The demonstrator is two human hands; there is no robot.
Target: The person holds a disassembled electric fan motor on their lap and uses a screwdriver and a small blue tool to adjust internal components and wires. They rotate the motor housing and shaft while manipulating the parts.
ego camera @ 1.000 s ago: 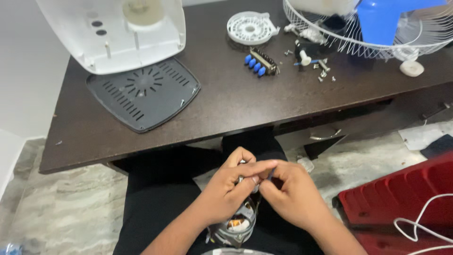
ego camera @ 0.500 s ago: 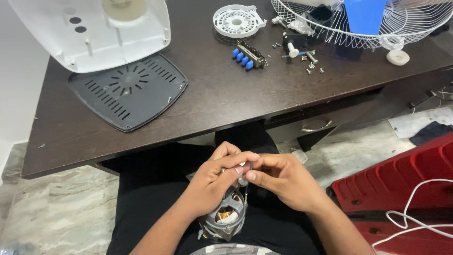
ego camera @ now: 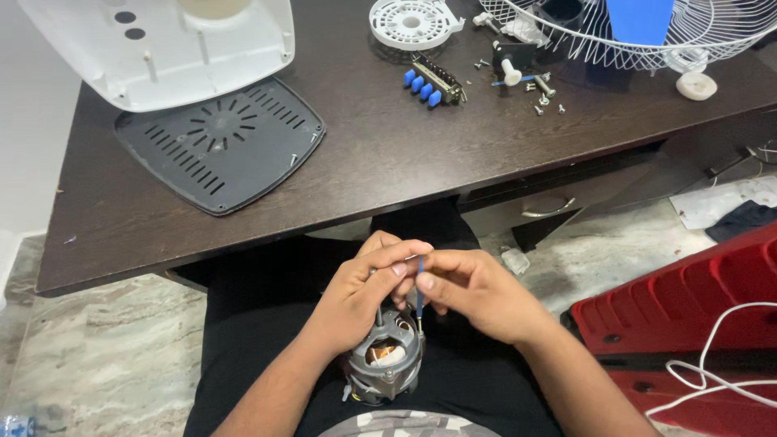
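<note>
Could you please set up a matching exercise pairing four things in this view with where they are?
Things:
1. motor
2. grille
3. switch block
4. red crate

Places:
A. on the floor, to the person's right
B. on the person's lap, under both hands
C. on the desk, beside the white housing
D. on the desk, near the loose screws

Pairs: 1-B, 2-C, 3-D, 4-A. The left hand and right hand pinch a blue wire above the motor.
</note>
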